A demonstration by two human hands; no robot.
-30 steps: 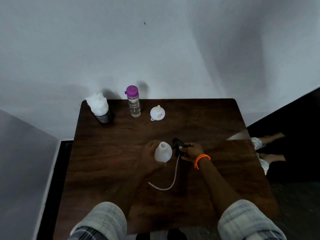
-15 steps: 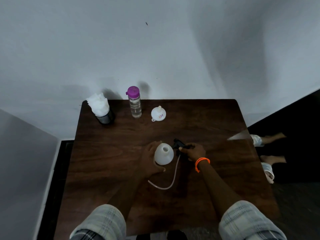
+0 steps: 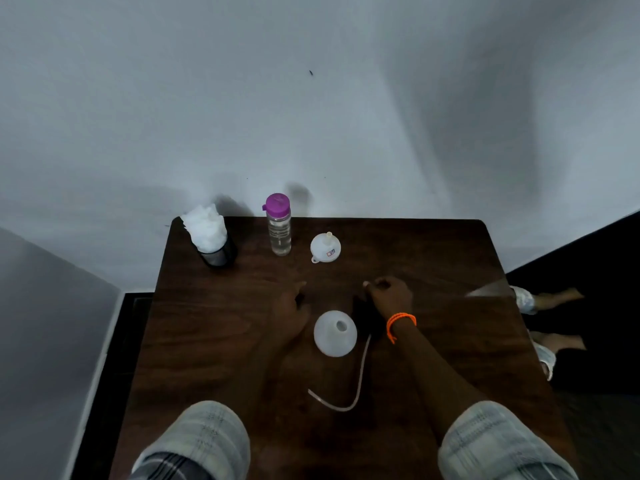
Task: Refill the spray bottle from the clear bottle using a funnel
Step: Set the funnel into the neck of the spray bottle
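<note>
Centre frame: spray bottle point(image 3: 335, 333) stands uncapped for filling, free of both hands. Left hand point(image 3: 290, 311) fingers relaxed; right hand point(image 3: 390, 295) loosely curled, empty. Funnel point(image 3: 325, 247) and clear bottle point(image 3: 279, 224) wait above.

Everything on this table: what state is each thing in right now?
Spray bottle: upright, neck open, untouched.
Spray head: removed, lying on the table, tube trailing.
Clear bottle: upright, purple cap on.
Funnel: upside down, unused.
Left hand: open.
Right hand: loosely curled, empty.
</note>
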